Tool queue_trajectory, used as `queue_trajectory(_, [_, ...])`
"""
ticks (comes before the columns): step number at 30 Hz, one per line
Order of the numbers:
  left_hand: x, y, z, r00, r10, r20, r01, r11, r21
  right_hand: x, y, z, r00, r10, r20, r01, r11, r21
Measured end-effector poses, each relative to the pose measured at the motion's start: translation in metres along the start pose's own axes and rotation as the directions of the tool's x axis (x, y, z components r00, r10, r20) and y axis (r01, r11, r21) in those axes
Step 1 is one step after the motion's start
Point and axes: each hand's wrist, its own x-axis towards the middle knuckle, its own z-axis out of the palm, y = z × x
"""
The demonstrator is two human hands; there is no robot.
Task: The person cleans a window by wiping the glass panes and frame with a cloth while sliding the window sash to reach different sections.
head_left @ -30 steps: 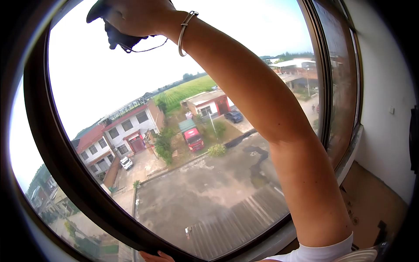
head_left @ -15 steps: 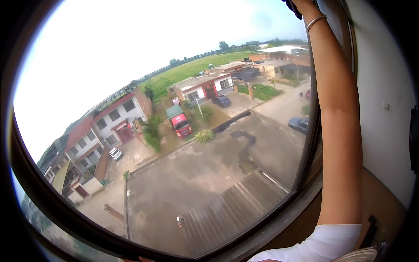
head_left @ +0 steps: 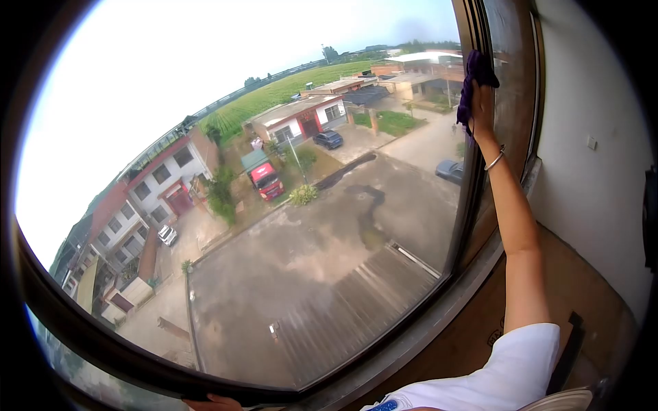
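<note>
Head view: I log one purple cloth (head_left: 479, 72), grasped in the right hand (head_left: 484, 113), lengthwise along the window frame's (head_left: 468, 185) upright. Left hand (head_left: 215, 403): low, well apart; grip, I cannot tell.

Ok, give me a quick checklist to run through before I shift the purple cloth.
1. Purple cloth held in right hand: ok.
2. Purple cloth beside the window frame's right upright: ok.
3. Purple cloth pressed firmly: cannot tell.
4. Bracelet apart from the cloth: ok, on the right wrist.
5. Left hand fully in view: not ok, cut off at the bottom edge.
</note>
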Motion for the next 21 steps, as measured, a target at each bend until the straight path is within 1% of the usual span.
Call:
queue_trajectory(2, [-0.005,0.006,0.001,0.999,-0.003,0.048,0.006,0.998,-0.068,-0.032,0.007,-0.015,0.989,-0.148,0.023,0.149,0.975,-0.167])
queue_trajectory(3, [-0.009,0.015,0.003,0.999,-0.021,0.033,0.023,0.998,-0.058,-0.034,0.012,-0.017,0.946,0.220,0.237,-0.185,0.969,-0.163])
queue_trajectory(4, [-0.010,0.025,0.004,0.999,-0.030,0.031,0.032,0.997,-0.065,-0.031,0.029,-0.006,0.916,0.313,0.252,-0.293,0.949,-0.114])
queue_trajectory(6, [-0.011,0.043,0.000,0.999,-0.033,0.027,0.035,0.998,-0.060,-0.025,0.062,0.015,0.828,0.488,0.275,-0.501,0.865,-0.026])
queue_trajectory(7, [-0.012,0.041,0.001,0.999,-0.028,0.017,0.028,0.998,-0.052,0.007,0.050,0.027,0.783,0.562,0.267,-0.599,0.797,0.077])
queue_trajectory(8, [-0.014,0.037,0.003,0.998,-0.060,0.035,0.063,0.994,-0.094,0.040,0.037,0.038,0.732,0.631,0.256,-0.678,0.712,0.183])
queue_trajectory(9, [-0.014,0.031,0.002,0.997,-0.058,0.044,0.062,0.995,-0.076,0.093,0.006,0.038,0.659,0.700,0.275,-0.752,0.605,0.262])
queue_trajectory(11, [-0.017,0.029,0.002,0.996,-0.064,0.057,0.068,0.995,-0.075,0.156,-0.033,0.063,0.768,0.612,0.189,-0.618,0.630,0.470])
queue_trajectory(12, [-0.017,0.030,0.001,0.996,-0.079,0.039,0.081,0.994,-0.066,0.188,-0.051,0.075,0.831,0.534,0.157,-0.537,0.695,0.477])
queue_trajectory(13, [-0.017,0.031,0.000,0.996,-0.072,0.056,0.076,0.993,-0.090,0.218,-0.072,0.083,0.884,0.451,0.123,-0.451,0.753,0.479])
queue_trajectory(15, [-0.016,0.032,-0.001,0.996,-0.061,0.070,0.068,0.992,-0.111,0.275,-0.132,0.082,0.956,0.280,0.089,-0.292,0.877,0.381])
queue_trajectory(16, [-0.016,0.029,-0.003,0.996,-0.043,0.080,0.052,0.991,-0.122,0.299,-0.174,0.078,0.955,0.282,0.087,-0.294,0.875,0.385])
queue_trajectory(17, [-0.015,0.031,-0.005,0.996,-0.025,0.089,0.037,0.990,-0.134,0.319,-0.218,0.074,0.952,0.295,0.084,-0.295,0.805,0.515])
queue_trajectory(19, [-0.013,0.036,-0.007,0.998,-0.021,0.059,0.030,0.988,-0.151,0.358,-0.297,0.065,0.946,0.314,0.079,-0.266,0.615,0.743])
queue_trajectory(21, [-0.015,0.036,-0.007,0.998,-0.008,0.058,0.018,0.985,-0.172,0.387,-0.343,0.063,0.974,0.217,0.059,-0.201,0.724,0.660])
